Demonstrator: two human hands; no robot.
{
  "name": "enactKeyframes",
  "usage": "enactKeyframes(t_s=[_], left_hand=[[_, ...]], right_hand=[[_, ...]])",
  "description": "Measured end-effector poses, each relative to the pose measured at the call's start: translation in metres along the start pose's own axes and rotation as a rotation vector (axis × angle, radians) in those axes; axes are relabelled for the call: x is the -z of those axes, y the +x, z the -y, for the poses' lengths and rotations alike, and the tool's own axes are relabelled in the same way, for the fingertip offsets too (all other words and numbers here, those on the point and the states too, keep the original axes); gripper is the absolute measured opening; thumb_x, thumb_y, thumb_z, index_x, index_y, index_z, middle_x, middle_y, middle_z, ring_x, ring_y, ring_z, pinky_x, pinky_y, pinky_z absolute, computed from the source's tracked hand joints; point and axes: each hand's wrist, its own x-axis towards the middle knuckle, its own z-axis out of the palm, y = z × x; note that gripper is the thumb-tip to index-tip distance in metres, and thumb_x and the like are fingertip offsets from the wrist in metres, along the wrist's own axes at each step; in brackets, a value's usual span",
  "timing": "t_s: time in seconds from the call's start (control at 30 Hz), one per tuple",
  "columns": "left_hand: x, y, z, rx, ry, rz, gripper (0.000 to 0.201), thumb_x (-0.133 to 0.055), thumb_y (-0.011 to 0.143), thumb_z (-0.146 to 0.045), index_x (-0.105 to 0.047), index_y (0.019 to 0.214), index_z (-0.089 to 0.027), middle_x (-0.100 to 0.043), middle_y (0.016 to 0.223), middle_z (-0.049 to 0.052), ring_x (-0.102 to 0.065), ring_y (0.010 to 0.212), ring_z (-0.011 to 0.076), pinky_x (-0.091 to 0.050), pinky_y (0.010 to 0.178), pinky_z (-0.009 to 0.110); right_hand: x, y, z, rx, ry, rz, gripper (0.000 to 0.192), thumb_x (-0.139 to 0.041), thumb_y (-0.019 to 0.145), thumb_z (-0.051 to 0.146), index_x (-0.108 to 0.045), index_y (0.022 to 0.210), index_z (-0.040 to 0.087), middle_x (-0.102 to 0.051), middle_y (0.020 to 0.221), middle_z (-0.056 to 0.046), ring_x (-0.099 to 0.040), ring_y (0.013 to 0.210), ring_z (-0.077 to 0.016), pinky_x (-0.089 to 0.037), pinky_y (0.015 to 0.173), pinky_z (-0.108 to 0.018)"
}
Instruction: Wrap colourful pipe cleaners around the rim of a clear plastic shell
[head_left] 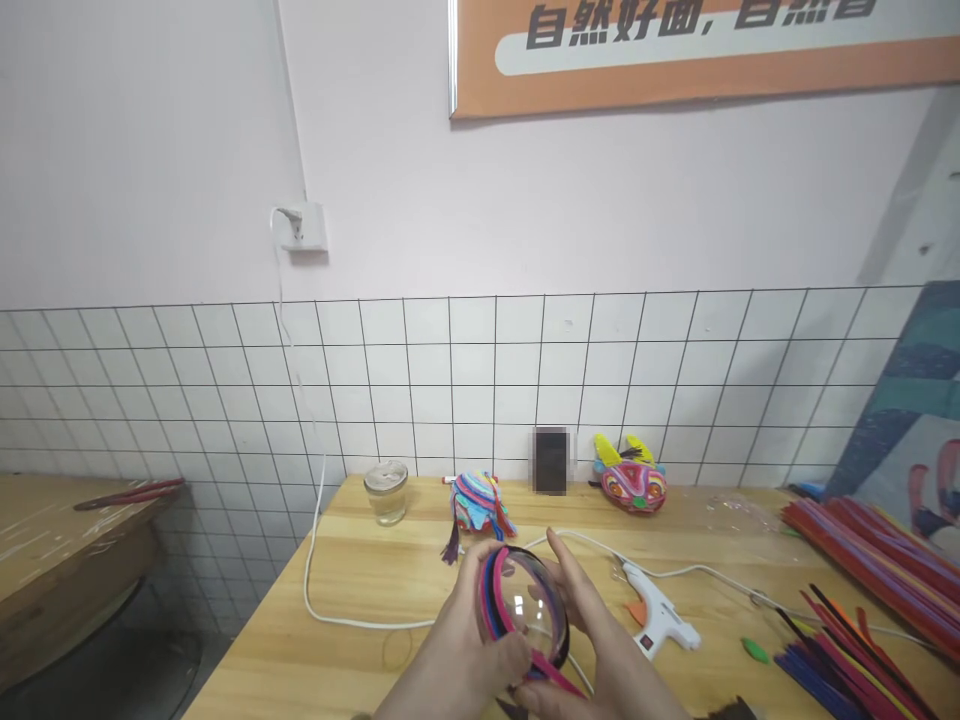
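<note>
Between my two hands is a clear, round plastic ball (pixel 529 605), banded along its left side with pink, blue and black pipe cleaners. My left hand (pixel 476 640) wraps its left side, thumb pressed on the bands near the bottom. On the other side my right hand (pixel 600 640) cups the ball, and its lower fingers meet the loose end of the pink pipe cleaner (pixel 555 672). A white glue gun (pixel 660 612) lies on the table just right of my right hand. Beyond my hands sits a striped, multicoloured craft piece (pixel 480 502) with a dark tassel.
A glass jar (pixel 387 495) stands at the table's back left. Against the wall are a dark pixelated object (pixel 551 460) and a colourful animal-face craft (pixel 634 480). Pipe-cleaner bundles (pixel 877 570) lie at right. A white cord (pixel 309 570) crosses the wooden table (pixel 292 660).
</note>
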Motion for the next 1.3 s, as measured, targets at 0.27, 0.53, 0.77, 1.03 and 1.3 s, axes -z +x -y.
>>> enactKeyframes(t_s=[0.27, 0.53, 0.77, 1.03, 1.3], left_hand=[[0.021, -0.007, -0.007, 0.148, -0.056, 0.039, 0.067, -0.038, 0.083, -0.065, -0.037, 0.14, -0.03, -0.05, 0.138, 0.017, -0.066, 0.094, 0.0294, -0.048, 0.084, 0.049], [0.039, 0.005, -0.004, 0.089, 0.226, -0.426, 0.036, -0.078, 0.062, -0.049, -0.068, 0.057, -0.015, -0.06, 0.05, 0.001, -0.05, 0.044, 0.0101, -0.037, 0.045, 0.022], [0.043, 0.007, 0.006, 0.114, 0.223, -0.521, 0.039, -0.081, 0.055, -0.049, -0.06, 0.049, -0.017, -0.051, 0.036, -0.005, -0.039, 0.034, 0.0067, -0.026, 0.039, 0.019], [0.036, 0.007, -0.002, 0.145, 0.189, -0.42, 0.03, -0.08, 0.059, -0.044, -0.073, 0.057, -0.015, -0.071, 0.053, 0.007, -0.061, 0.048, 0.015, -0.047, 0.05, 0.025], [0.034, 0.004, 0.0, 0.143, 0.124, -0.35, 0.032, -0.073, 0.069, -0.048, -0.077, 0.078, -0.017, -0.079, 0.078, 0.01, -0.071, 0.077, 0.024, -0.055, 0.07, 0.032]], right_hand=[[0.007, 0.009, 0.003, 0.028, 0.478, 0.103, 0.111, -0.076, 0.068, 0.043, -0.003, 0.148, 0.017, -0.052, 0.136, -0.018, -0.049, 0.125, -0.0249, -0.037, 0.103, -0.037], [0.026, 0.018, 0.008, 0.061, 0.561, 0.139, 0.122, -0.068, 0.067, 0.066, 0.008, 0.148, 0.017, -0.044, 0.143, -0.021, -0.045, 0.13, -0.0262, -0.034, 0.105, -0.039], [0.025, 0.014, 0.012, 0.043, 0.595, 0.039, 0.113, -0.072, 0.067, 0.062, -0.004, 0.148, 0.022, -0.045, 0.143, -0.019, -0.044, 0.13, -0.0272, -0.037, 0.103, -0.043], [0.027, 0.015, 0.009, 0.001, 0.659, 0.011, 0.106, -0.072, 0.07, 0.056, -0.009, 0.148, 0.021, -0.053, 0.136, -0.018, -0.061, 0.111, -0.0266, -0.045, 0.094, -0.04], [0.026, 0.017, 0.004, -0.054, 0.67, -0.025, 0.105, -0.071, 0.069, 0.058, -0.012, 0.147, 0.02, -0.057, 0.129, -0.017, -0.061, 0.109, -0.0274, -0.045, 0.094, -0.041]])
